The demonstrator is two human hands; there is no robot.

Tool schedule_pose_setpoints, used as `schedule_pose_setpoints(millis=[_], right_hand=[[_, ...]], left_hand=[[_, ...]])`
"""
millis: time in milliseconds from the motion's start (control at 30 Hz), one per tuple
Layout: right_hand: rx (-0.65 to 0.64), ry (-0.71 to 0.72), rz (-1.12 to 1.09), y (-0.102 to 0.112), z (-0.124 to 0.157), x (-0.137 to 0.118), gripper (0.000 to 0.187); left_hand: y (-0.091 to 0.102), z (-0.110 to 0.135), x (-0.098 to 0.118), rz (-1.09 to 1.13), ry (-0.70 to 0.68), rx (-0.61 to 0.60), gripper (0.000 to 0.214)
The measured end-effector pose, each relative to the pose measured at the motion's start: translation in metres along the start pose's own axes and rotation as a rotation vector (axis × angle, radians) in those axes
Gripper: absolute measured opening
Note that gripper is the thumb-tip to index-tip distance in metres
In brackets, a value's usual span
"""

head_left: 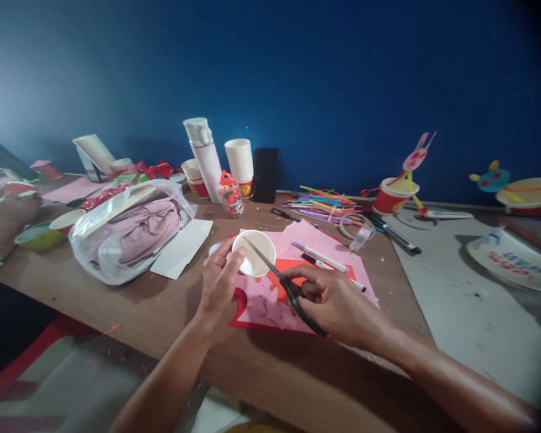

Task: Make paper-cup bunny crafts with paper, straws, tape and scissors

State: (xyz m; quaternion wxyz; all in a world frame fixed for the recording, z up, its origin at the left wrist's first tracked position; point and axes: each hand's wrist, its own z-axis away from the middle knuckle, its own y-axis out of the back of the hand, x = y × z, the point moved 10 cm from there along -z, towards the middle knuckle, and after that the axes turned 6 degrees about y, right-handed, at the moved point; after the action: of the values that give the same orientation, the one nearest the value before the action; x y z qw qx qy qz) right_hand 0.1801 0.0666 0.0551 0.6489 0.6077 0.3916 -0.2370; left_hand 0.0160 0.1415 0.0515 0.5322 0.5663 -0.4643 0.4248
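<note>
My left hand [220, 273] grips a paper cup [258, 255] by its left side, with the cup's open mouth turned up toward me. In my right hand [329, 300] is a pair of black-handled scissors [293, 288], my fingers through the handles. The blades reach over the near rim, and their tips lie over the inside of the cup. Whether they touch the cup wall I cannot tell. Beneath both hands lie pink paper sheets [270, 313] and an orange sheet [293, 266]. Several marker pens [321, 257] rest on the paper beside my right hand.
A plastic bag [130, 234] with mauve cloth and a white card [183, 248] lie left. Behind stand a flask [202, 159], stacked cups [240, 165], a small jar [231, 198] and colourful pipe cleaners [322, 204]. A decorated cup [390, 198] stands right. Another person's hand [18, 204] is far left.
</note>
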Motion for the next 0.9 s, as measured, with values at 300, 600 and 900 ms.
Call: schedule_pose_setpoints(millis=[300,600,900], right_hand=[[0.131,0.197,0.439,0.006,0.002,-0.023,0.035],[0.006,-0.033,-0.089,-0.002,-0.001,0.003,0.032],[-0.076,-0.156,-0.432,-0.018,-0.004,0.015,0.034]], left_hand=[[-0.003,-0.001,0.007,-0.092,-0.021,-0.025,0.024],[-0.002,0.0,0.003,-0.103,-0.039,-0.007,0.025],[0.002,0.002,0.004,-0.142,-0.044,0.015,0.027]])
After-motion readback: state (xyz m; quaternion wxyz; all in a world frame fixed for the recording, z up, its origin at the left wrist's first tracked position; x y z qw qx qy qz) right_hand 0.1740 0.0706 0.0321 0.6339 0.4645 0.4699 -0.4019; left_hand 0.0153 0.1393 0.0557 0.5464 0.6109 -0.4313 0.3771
